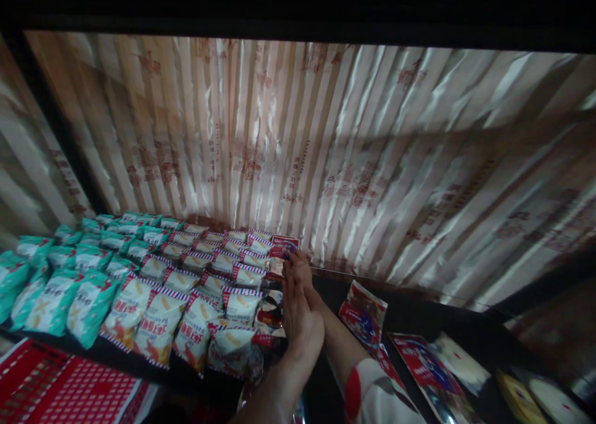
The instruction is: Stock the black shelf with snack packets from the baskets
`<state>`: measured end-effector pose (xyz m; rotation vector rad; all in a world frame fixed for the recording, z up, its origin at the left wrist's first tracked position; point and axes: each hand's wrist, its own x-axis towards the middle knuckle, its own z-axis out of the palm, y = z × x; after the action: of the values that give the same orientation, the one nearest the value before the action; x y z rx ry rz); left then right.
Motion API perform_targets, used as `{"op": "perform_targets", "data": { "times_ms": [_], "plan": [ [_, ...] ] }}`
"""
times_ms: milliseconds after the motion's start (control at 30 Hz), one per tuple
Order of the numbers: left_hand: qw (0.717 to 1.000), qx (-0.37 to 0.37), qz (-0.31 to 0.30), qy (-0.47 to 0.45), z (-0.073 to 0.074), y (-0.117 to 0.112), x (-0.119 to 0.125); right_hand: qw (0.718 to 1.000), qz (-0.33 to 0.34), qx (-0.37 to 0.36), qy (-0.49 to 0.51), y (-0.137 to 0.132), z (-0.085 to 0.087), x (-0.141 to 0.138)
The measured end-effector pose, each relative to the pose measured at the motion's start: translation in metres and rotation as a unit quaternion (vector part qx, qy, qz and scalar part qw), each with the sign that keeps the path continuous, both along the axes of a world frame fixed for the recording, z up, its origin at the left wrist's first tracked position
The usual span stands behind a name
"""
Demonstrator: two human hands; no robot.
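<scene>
My right hand (302, 267) reaches to the back of the shelf, its fingers bent over the right edge of a red snack packet (284, 245). Beside and slightly below it, my left hand (294, 306) lies with fingers stretched forward along the right side of a column of dark and red packets (270, 312). The two hands overlap, and the left thumb is hidden. To the left stand rows of white snack bags (161, 321) with red-and-blue striped edges.
Rows of teal snack bags (51, 303) fill the shelf's left side. Red packets (361, 318) and pale packs (460, 362) lie on the dark shelf (326, 287) at right. A red basket (79, 387) is at lower left. Printed, pleated sheeting (298, 132) covers the back.
</scene>
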<state>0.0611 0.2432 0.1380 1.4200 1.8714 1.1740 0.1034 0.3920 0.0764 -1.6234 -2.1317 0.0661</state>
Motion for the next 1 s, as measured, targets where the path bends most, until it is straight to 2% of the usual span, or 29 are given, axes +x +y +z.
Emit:
{"op": "perform_targets", "data": {
  "times_ms": [100, 233, 467, 567, 733, 900, 1000],
  "plan": [
    [1.0, -0.01, 0.008, 0.004, -0.01, 0.0, -0.001, 0.999, -0.036, -0.004, 0.006, 0.002, 0.002, -0.004],
    [1.0, -0.005, 0.03, 0.004, -0.017, 0.009, -0.005, 1.0, -0.029, 0.002, 0.002, 0.004, 0.007, -0.009],
    [0.994, 0.073, 0.054, 0.055, -0.036, 0.021, 0.0, 0.999, -0.004, 0.024, -0.039, 0.006, 0.013, -0.01],
    [0.992, 0.088, 0.05, 0.075, -0.037, 0.027, -0.001, 0.998, 0.019, 0.022, -0.054, 0.008, 0.015, -0.009],
    [0.993, 0.05, 0.059, 0.086, -0.033, 0.036, -0.003, 0.997, 0.031, 0.022, -0.067, 0.012, 0.016, -0.007],
    [0.992, 0.037, 0.056, 0.11, -0.039, 0.039, -0.003, 0.996, 0.042, 0.03, -0.076, 0.012, 0.019, -0.007],
    [0.992, 0.032, 0.062, 0.106, -0.04, 0.04, -0.004, 0.995, 0.066, 0.009, -0.079, 0.013, 0.024, -0.009]
  ]
}}
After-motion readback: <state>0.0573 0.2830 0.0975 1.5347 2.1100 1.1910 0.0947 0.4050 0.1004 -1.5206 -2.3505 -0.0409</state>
